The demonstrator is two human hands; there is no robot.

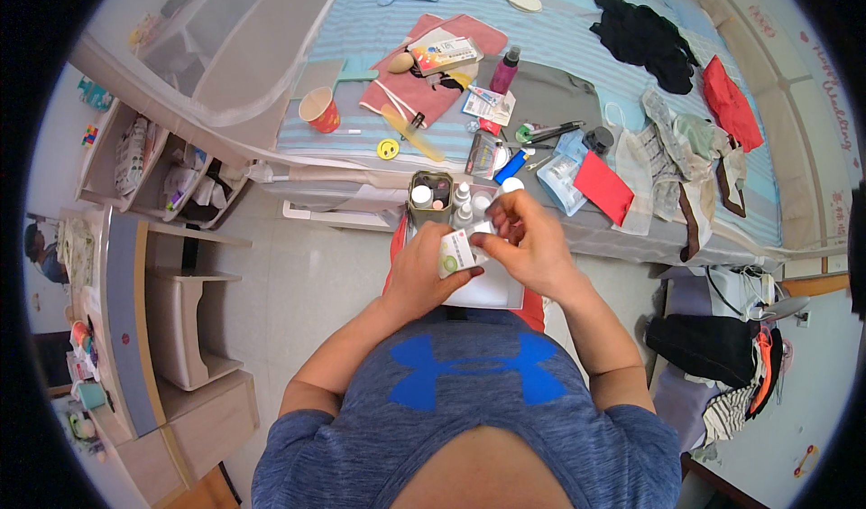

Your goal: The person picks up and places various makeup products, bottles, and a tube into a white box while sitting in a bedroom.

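My left hand (415,270) is wrapped round a small white carton with green print (456,254), held tilted in front of my waist. My right hand (534,252) curls over the carton's right end, its thumb against that end. Something whitish shows between its fingers, too covered to name. Beneath both hands lies a white open tray (494,294), partly hidden. Just beyond my hands stand several white bottles (464,214). Left of them, a dark green square container (418,184) holds a white-capped jar and other small items.
Ahead is a bed with a striped blue sheet (338,40). Near its edge lie a paper cup (319,110), a pink cloth (483,32), a pink spray bottle (506,71), pens (555,132) and a red envelope (603,189). A white stool (176,328) stands left; clothes (704,347) pile right.
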